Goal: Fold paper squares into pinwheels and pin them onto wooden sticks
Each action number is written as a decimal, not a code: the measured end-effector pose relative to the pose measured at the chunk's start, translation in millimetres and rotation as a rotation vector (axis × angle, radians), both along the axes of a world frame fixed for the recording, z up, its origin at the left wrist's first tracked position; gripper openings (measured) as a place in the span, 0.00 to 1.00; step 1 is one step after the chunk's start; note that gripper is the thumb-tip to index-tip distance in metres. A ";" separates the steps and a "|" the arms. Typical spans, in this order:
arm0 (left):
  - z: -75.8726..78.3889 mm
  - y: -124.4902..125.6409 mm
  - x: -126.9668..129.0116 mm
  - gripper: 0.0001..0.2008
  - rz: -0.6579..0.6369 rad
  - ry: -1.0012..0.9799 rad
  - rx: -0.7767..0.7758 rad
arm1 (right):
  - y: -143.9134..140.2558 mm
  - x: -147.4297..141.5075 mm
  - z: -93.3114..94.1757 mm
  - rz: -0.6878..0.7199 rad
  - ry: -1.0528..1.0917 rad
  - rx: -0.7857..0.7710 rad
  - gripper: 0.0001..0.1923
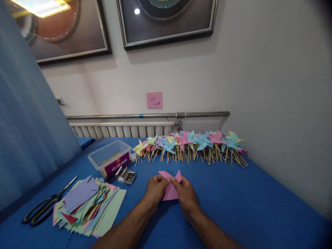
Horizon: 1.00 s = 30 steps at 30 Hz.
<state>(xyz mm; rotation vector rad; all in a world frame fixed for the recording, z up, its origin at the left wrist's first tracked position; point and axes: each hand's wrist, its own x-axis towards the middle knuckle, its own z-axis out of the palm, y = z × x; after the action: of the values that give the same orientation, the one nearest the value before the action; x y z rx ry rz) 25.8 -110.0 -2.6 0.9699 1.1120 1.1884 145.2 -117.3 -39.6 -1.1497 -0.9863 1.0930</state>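
Note:
Between my two hands is a pink paper pinwheel piece, its corners partly folded in toward the middle. My left hand pinches its left side, the thumb pressing near the centre. From the right, my right hand grips the other side, with its thumb also close to the centre. Both thumbs nearly meet over the paper, and the fingers behind it are hidden. Beyond my hands lies a long row of finished paper pinwheels on thin wooden sticks. A small box of metal pins stands open to the left.
Left of my arms a pile of cut coloured paper lies beside black-handled scissors. A clear plastic tub holds a few sticks. The blue-covered table meets the wall, with a radiator behind it. A blue curtain hangs left.

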 end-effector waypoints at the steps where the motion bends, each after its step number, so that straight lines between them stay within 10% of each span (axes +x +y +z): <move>1: 0.2 -0.2 -0.6 0.19 -0.017 -0.035 0.000 | -0.4 -0.4 1.3 -0.012 0.005 -0.004 0.17; 30: -0.6 2.1 -3.3 0.15 0.048 0.013 -0.001 | -7.0 1.3 15.9 0.041 -0.030 -0.049 0.19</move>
<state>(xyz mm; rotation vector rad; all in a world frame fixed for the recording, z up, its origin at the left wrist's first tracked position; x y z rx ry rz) 22.5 -107.9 -3.2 0.9562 1.1519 1.2214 146.5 -124.4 -23.8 -1.1932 -1.0153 1.1408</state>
